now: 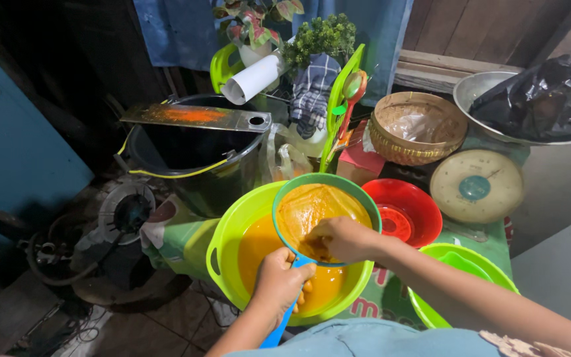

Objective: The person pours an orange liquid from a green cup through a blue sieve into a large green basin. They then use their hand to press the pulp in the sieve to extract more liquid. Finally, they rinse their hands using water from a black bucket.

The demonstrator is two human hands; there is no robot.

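1. Over the lime-green plastic basin (223, 254) of orange liquid sits a round green-rimmed plastic strainer (325, 215), its mesh coated with wet orange-yellow pulp.
2. Left hand (279, 284) is wrapped around the strainer's blue handle (279, 330); right hand (342, 239) presses its curled fingers into the pulp.
3. Basin rests at the near edge of a desk under a green printed cloth (490, 241).
4. Beside it: a red plastic bowl (418, 201), a woven basket (418, 129), a black bucket (193, 158).
5. Below left lies a tiled floor (160, 327).
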